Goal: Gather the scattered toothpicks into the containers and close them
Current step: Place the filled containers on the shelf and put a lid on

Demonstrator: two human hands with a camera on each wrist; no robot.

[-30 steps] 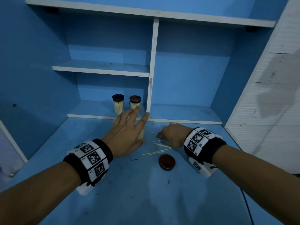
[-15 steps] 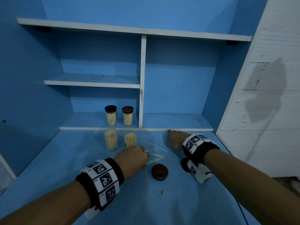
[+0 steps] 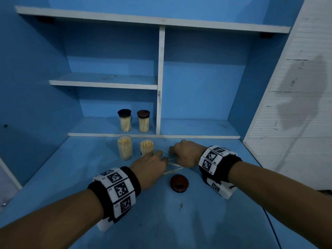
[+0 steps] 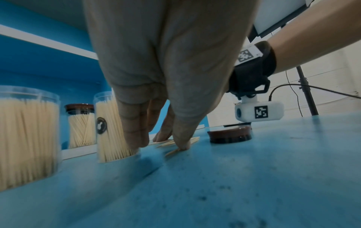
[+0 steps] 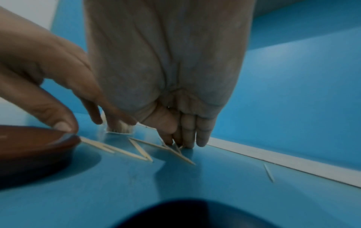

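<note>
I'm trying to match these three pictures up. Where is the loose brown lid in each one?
Head: the brown lid lies on the blue desk, lower centre, between the wrists.
Left wrist: right of centre, beyond the fingers.
Right wrist: at the left edge, large and blurred.
Shared landmark: the scattered toothpicks beside it.
</note>
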